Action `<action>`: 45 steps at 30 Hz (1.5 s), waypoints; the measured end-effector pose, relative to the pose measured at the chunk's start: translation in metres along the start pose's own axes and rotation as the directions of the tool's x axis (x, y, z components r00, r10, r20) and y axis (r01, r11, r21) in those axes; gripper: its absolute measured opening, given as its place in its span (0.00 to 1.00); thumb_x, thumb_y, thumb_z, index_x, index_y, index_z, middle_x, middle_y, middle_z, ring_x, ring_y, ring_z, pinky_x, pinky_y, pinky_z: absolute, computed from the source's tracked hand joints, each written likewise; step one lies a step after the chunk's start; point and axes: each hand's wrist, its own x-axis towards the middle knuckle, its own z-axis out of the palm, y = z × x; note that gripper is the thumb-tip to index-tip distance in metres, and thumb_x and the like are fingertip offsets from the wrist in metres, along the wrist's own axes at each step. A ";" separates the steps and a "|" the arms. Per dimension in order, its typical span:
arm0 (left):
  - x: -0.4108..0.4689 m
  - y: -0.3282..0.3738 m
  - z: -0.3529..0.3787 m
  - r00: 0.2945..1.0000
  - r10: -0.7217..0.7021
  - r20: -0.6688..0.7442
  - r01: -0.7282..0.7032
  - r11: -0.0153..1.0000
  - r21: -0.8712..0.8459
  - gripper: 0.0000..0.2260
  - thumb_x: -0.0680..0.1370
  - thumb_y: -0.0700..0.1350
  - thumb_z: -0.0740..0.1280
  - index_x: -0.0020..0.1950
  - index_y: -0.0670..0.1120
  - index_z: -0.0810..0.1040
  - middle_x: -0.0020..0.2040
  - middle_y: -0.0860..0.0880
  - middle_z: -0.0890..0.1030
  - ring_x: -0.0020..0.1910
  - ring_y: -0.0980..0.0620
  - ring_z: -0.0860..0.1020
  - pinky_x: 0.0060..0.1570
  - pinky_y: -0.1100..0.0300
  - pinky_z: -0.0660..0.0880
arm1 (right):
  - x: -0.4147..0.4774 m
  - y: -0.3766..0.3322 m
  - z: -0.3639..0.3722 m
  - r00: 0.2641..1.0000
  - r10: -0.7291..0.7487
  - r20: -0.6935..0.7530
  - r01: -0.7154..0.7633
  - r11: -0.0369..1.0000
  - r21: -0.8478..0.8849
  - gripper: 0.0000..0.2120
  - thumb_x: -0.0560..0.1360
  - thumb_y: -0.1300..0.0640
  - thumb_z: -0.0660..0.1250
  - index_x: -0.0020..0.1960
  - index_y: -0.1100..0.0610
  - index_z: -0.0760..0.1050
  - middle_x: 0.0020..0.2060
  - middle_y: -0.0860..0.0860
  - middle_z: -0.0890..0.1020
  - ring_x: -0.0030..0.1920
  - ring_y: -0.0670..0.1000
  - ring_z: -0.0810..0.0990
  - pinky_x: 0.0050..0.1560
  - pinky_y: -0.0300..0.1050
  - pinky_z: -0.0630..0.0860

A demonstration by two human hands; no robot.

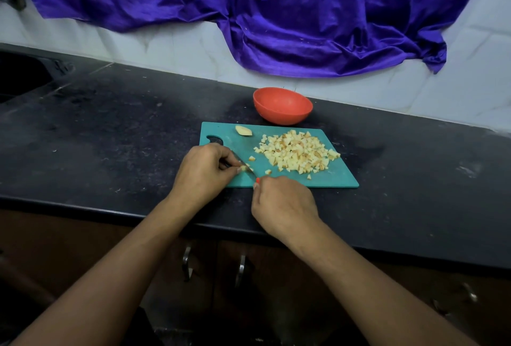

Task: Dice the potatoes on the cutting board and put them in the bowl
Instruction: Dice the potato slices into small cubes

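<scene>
Lying on the dark counter (110,130): one teal cutting board (331,177), long axis running left to right, handle hole at the left end. Standing just behind the board, apart from it: one red bowl (282,105), upright, holding nothing visible.

Resting on the right half of the board: one big heap of diced potato (297,152), too many cubes for counting. Lying loose between the heap and the hands: a few single cubes. Sitting near the far left corner of the board: one uncut potato piece (243,130), long axis roughly left to right, narrow tip pointing right.

Working at the near left part of the board: two hands. Left hand (206,171) closing fingers on a small potato bit (243,168), pressing it to the board. Right hand (282,204) gripping one knife (247,169) at the near edge of the board, only a red bit of handle showing; blade pointing away and to the left, crossing the small bit.

Hanging on the tiled wall behind the bowl: one purple cloth (276,14).
</scene>
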 end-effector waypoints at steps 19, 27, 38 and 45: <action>-0.004 0.004 -0.003 1.000 -0.019 0.000 0.019 0.999 0.043 0.04 0.75 0.44 0.76 0.45 0.53 0.87 0.41 0.62 0.82 0.41 0.62 0.81 0.48 0.59 0.81 | 0.000 -0.003 0.002 0.999 -0.032 0.002 0.032 0.999 -0.016 0.16 0.86 0.48 0.53 0.58 0.55 0.77 0.45 0.52 0.79 0.45 0.54 0.79 0.41 0.49 0.70; -0.006 0.003 -0.003 0.999 -0.042 -0.024 0.044 0.997 0.059 0.05 0.75 0.42 0.75 0.46 0.53 0.87 0.40 0.62 0.83 0.39 0.64 0.80 0.42 0.69 0.73 | -0.007 0.001 0.008 0.996 -0.046 -0.082 0.047 0.999 0.019 0.19 0.87 0.46 0.50 0.55 0.54 0.76 0.39 0.50 0.79 0.39 0.52 0.78 0.37 0.49 0.70; -0.008 0.006 -0.006 0.997 -0.070 -0.011 0.070 0.997 0.032 0.05 0.75 0.43 0.76 0.43 0.54 0.85 0.38 0.63 0.82 0.38 0.65 0.80 0.43 0.68 0.77 | -0.005 -0.001 0.003 0.999 -0.034 -0.032 0.036 0.998 0.059 0.18 0.86 0.45 0.52 0.56 0.53 0.77 0.41 0.50 0.79 0.41 0.52 0.79 0.41 0.51 0.76; -0.008 0.005 -0.006 0.994 -0.084 -0.067 0.084 0.996 -0.006 0.13 0.72 0.45 0.79 0.38 0.53 0.76 0.36 0.58 0.82 0.37 0.62 0.80 0.40 0.60 0.80 | -0.008 0.001 0.008 0.993 -0.083 -0.087 0.085 0.996 0.027 0.19 0.87 0.45 0.50 0.55 0.53 0.76 0.37 0.48 0.77 0.38 0.51 0.77 0.37 0.49 0.71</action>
